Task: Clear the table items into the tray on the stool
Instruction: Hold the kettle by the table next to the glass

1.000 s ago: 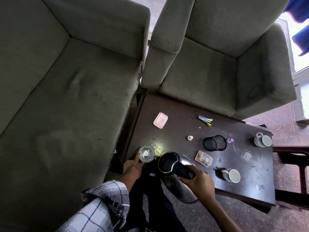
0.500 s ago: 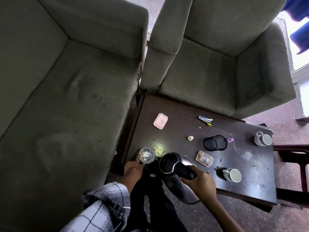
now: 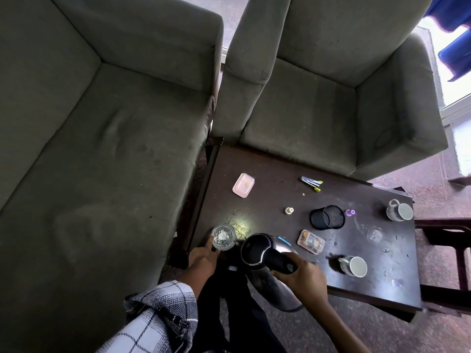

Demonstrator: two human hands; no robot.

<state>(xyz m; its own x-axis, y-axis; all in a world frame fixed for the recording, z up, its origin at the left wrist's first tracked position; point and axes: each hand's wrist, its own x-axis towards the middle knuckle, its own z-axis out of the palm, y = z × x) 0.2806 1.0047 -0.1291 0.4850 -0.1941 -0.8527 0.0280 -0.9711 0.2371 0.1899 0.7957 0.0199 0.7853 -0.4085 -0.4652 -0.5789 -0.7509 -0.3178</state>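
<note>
- Sleeve (image 3: 163,317) of checked cloth lies nearest, cut off by the bottom edge, with dark trousers (image 3: 229,314) beside it.
- Left hand (image 3: 202,261) sits at the table's near left corner. Its index finger lies straight against the side of a clear glass (image 3: 224,236) standing there. The other fingers are hidden, so I cannot tell whether it grips.
- Right hand (image 3: 303,278) is wrapped round the black handle of a steel kettle (image 3: 265,253). The kettle tilts with its lid end towards the glass, its body overlaps the table's near edge, and it partly hides a blue strip (image 3: 284,241).
- Table (image 3: 280,200), of dark wood, carries the loose items. A white cup (image 3: 354,266) stands near the front edge, and a clear lidded box (image 3: 311,242) of small coloured bits lies just beside the kettle. Any print on the box is too small to read.
- Mid-table, a black mesh pen holder (image 3: 327,217) lies on its side with a purple cap (image 3: 350,212) just beside it. There is also a small white cap (image 3: 289,210) and a second glass (image 3: 374,234), so transparent it is hard to make out.
- Farther off are a mug (image 3: 398,211) at the right end, a pink box (image 3: 243,185) and pens (image 3: 311,183) with yellow tips.
- Dark wooden frame (image 3: 443,225) stands beside the table's right end, cut off. I cannot tell what it is.
- Sofa (image 3: 89,149) and armchair (image 3: 318,98) stand behind.
</note>
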